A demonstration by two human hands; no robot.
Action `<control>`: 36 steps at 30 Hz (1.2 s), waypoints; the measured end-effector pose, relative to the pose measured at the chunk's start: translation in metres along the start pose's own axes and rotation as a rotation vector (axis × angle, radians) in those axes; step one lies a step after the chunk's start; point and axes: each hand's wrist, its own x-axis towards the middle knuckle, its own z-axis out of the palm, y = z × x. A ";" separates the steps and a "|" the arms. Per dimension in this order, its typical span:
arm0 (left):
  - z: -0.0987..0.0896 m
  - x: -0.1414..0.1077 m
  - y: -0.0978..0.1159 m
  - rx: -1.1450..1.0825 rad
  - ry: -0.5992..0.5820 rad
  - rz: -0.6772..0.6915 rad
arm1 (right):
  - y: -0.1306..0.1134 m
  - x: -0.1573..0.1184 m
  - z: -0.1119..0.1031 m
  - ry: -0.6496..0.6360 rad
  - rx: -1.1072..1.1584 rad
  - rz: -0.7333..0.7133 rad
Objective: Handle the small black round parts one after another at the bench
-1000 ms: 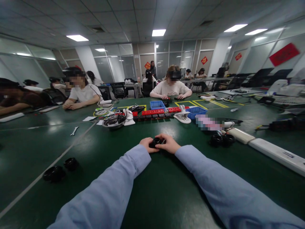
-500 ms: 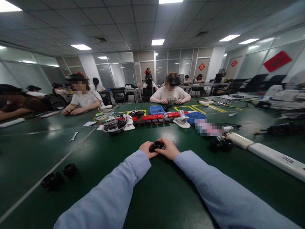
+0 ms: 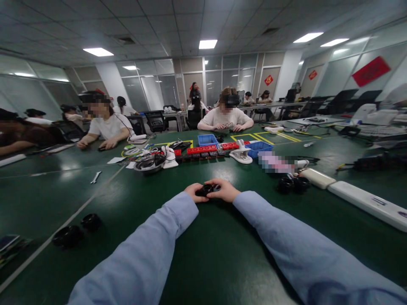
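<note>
Both hands meet over the green table (image 3: 219,237) around a small black round part (image 3: 207,189) with a raised ring, kind unclear. My left hand (image 3: 192,192) grips its left side, fingers bent around it. From the right, my right hand (image 3: 226,190) closes on it with thumb and fingers; a small shiny piece shows near the fingertips, too small to name. Two similar black round parts, a larger (image 3: 68,236) and a smaller (image 3: 91,222), lie at the left. Another pair of black round parts (image 3: 293,184) sits to the right.
Beyond my hands stand a row of red and black blocks (image 3: 203,152), blue bins (image 3: 207,140), a white clip stand (image 3: 241,152) and a bowl of cables (image 3: 149,164). A wrench (image 3: 96,177) lies left, a long white case (image 3: 365,201) right. People sit across the table.
The whole view has shifted slightly, so the table items appear a little higher and further left. The black part now looks more tilted between my hands, which stay on it.
</note>
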 end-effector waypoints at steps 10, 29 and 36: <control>0.004 -0.004 0.011 0.041 0.143 -0.176 | 0.003 -0.001 0.005 0.169 -0.102 -0.006; 0.010 -0.008 0.043 0.358 0.175 -0.252 | -0.001 -0.003 0.009 0.207 -0.135 -0.007; 0.008 -0.006 0.039 0.299 0.123 -0.185 | 0.000 -0.002 0.005 0.108 -0.014 -0.006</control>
